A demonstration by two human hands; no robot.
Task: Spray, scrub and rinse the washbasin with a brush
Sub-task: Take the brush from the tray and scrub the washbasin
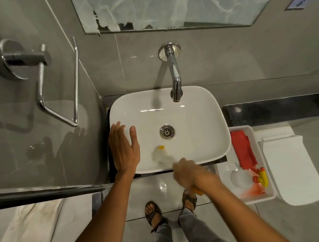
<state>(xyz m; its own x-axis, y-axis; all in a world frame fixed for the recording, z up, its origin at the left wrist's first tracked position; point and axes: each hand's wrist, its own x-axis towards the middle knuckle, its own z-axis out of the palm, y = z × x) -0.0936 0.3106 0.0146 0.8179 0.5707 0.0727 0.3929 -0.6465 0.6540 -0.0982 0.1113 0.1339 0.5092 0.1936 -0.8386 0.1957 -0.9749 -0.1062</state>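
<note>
Head view, looking down: the white basin [193, 118] sits on a dark counter against a grey tiled wall, a chrome tap [175, 77] arching over its back rim and the drain [167, 132] at its centre. To its right a white tray [258, 162] holds a red cloth [242, 150] and a spray bottle [256, 180] with a yellow and red trigger, lying on its side. My left hand [123, 149] lies flat and fully open on the basin's left rim, fingers spread, the thumb reaching over the inside wall; it holds nothing. My right hand [188, 173], blurred with motion, is closed around the handle of the brush [162, 153] at the basin's near rim. The brush head, pale bristles with a yellow tip, is blurred too and sits low on the near inside wall, between the drain and the front edge; an orange end of the handle shows beneath my wrist. No label or writing on the bottle or anything else can be read.
</note>
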